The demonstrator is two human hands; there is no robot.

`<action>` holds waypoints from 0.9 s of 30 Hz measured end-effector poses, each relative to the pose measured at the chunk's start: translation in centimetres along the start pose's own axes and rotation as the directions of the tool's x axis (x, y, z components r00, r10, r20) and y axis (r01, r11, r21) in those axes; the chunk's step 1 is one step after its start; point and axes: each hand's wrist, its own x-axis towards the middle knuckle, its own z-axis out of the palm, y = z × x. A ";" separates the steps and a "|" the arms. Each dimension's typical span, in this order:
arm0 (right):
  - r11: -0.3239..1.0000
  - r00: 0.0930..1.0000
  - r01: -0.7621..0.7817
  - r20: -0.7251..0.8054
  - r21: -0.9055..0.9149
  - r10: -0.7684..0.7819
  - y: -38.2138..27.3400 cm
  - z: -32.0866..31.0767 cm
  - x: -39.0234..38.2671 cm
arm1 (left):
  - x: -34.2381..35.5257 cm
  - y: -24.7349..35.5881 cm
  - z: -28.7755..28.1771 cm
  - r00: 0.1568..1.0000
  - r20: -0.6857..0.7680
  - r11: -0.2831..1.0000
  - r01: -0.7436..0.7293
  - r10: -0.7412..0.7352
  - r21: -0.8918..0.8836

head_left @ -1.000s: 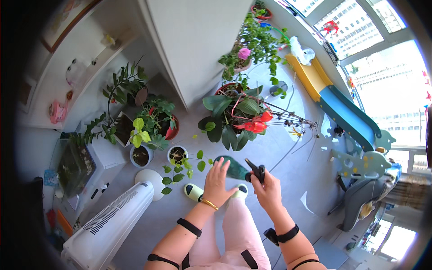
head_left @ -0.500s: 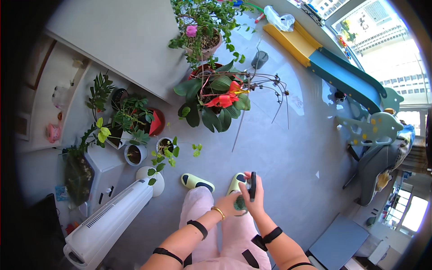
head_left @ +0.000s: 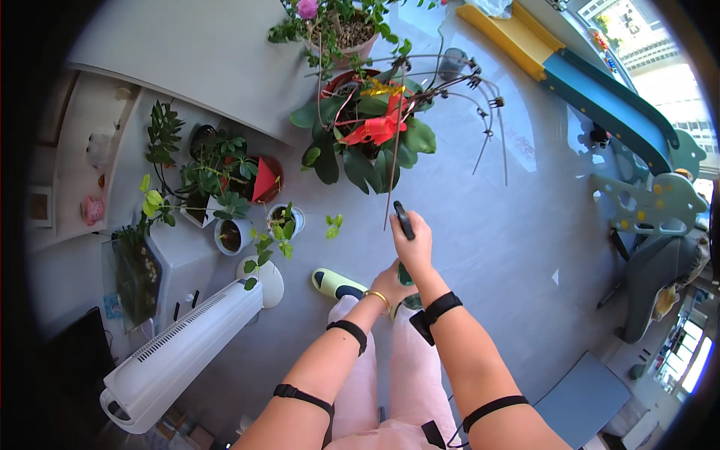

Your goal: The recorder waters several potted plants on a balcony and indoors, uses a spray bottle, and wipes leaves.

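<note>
Both my hands are on a spray bottle (head_left: 403, 220) with a black head and a dark green body. My right hand (head_left: 415, 246) is closed around its upper part, just below the black top. Lower down, my left hand (head_left: 389, 285) grips the green body, which is mostly covered by my fingers and right wrist. Ahead of the bottle stands a potted orchid (head_left: 361, 169) with broad dark leaves and long bare stems. A red ribbon bow (head_left: 377, 129) is tied on it. One thin stem hangs down close to the bottle's black top.
A pink-flowered plant in a pot (head_left: 352, 45) stands behind the orchid. Several small potted plants (head_left: 230, 236) and a white tower fan (head_left: 184, 349) are on my left. A yellow and blue slide (head_left: 607, 105) stands at right; a grey table (head_left: 581, 397) is lower right.
My hands and the spray bottle have moved forward, away from my body and nearer the orchid. The view has shifted, and the plants sit higher in it.
</note>
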 end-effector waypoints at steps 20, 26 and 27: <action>0.999 0.992 -0.014 0.122 0.036 0.009 -3.5 10.0 4.7 | 3.8 -5.0 -8.8 0.999 -0.039 0.993 -0.016 0.012 -0.117; 0.999 0.989 0.047 0.142 -0.027 -0.042 -3.5 11.0 5.1 | 4.2 -5.6 -9.1 0.997 -0.079 0.983 -0.032 0.018 -0.180; 0.998 0.989 0.038 0.142 -0.051 -0.030 -3.5 10.8 5.0 | 4.1 -5.6 -9.1 0.998 -0.051 0.982 -0.050 0.041 -0.180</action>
